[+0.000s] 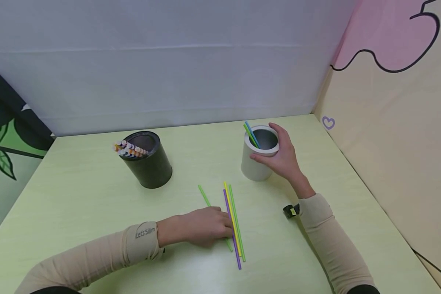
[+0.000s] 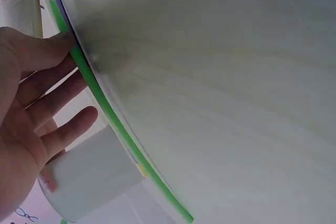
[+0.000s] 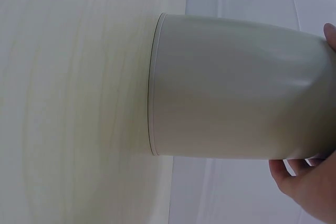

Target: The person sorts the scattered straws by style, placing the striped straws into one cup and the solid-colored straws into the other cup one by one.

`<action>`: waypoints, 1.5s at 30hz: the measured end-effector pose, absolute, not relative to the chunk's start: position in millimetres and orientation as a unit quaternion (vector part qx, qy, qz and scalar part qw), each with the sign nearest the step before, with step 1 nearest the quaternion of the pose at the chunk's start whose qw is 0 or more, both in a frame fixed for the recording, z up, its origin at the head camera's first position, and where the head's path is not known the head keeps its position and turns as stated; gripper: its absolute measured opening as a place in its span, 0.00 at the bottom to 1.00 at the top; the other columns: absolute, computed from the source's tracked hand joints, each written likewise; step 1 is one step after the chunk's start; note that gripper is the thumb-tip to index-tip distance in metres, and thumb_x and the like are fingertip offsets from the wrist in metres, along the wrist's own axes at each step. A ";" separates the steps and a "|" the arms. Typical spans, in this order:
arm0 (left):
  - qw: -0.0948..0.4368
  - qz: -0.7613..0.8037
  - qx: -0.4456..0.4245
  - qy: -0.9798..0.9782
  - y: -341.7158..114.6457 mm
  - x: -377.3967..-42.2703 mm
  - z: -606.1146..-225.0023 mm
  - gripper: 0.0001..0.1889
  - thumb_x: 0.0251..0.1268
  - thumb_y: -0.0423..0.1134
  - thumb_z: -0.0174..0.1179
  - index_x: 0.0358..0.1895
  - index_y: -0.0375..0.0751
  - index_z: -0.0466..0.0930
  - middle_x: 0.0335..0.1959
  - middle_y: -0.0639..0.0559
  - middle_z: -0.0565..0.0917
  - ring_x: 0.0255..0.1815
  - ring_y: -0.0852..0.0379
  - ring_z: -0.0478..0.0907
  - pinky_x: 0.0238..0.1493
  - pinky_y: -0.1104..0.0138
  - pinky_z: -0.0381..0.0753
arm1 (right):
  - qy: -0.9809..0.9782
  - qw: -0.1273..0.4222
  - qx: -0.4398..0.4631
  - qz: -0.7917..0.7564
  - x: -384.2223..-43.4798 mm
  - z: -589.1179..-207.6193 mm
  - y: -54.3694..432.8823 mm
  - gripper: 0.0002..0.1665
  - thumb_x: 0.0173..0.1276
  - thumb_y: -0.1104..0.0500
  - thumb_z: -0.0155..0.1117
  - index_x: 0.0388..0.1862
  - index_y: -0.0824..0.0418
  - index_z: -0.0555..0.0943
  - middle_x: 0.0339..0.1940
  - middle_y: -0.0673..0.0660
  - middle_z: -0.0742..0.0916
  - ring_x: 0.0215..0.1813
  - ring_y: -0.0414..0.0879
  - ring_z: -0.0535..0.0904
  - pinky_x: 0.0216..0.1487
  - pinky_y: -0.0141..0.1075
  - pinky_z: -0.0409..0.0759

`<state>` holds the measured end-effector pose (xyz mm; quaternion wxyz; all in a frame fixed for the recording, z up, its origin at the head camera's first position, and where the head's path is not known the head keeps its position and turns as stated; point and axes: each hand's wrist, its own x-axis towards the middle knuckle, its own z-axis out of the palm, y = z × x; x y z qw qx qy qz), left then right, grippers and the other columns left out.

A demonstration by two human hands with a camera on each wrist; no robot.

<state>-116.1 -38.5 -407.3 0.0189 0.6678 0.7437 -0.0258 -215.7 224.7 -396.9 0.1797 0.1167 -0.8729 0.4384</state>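
My left hand (image 1: 210, 226) is low over the table, its thumb and fingers pinching a green straw (image 1: 204, 195) that slants beneath it. In the left wrist view the thumb lies across that green straw (image 2: 113, 116), with fingers on its far side. Right at the fingertips lie a purple straw (image 1: 237, 257), a yellow straw (image 1: 228, 199) and a second green straw (image 1: 237, 226), side by side. My right hand (image 1: 284, 159) grips a white cup (image 1: 251, 165) near its rim. A blue straw (image 1: 253, 136) and a green straw (image 1: 248, 132) lean inside that cup.
A dark cup (image 1: 154, 171) stands at the back left, holding several patterned straws (image 1: 132, 151). A small black object (image 1: 290, 211) shows beside the right sleeve. Behind the table hangs a pale sheet (image 1: 169, 81); a painted wall (image 1: 389, 143) borders the right.
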 end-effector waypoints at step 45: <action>-0.203 0.087 0.658 0.720 -47.4 -124.8 -298.5 0.13 0.52 0.25 0.63 0.40 0.45 0.80 0.39 0.58 0.82 0.43 0.60 0.79 0.43 0.69 0.77 | -0.873 0.178 0.119 0.438 -214.0 -398.0 225.5 0.58 0.46 0.48 0.81 0.73 0.54 0.59 0.68 0.58 0.69 0.66 0.53 0.66 0.62 0.55 0.69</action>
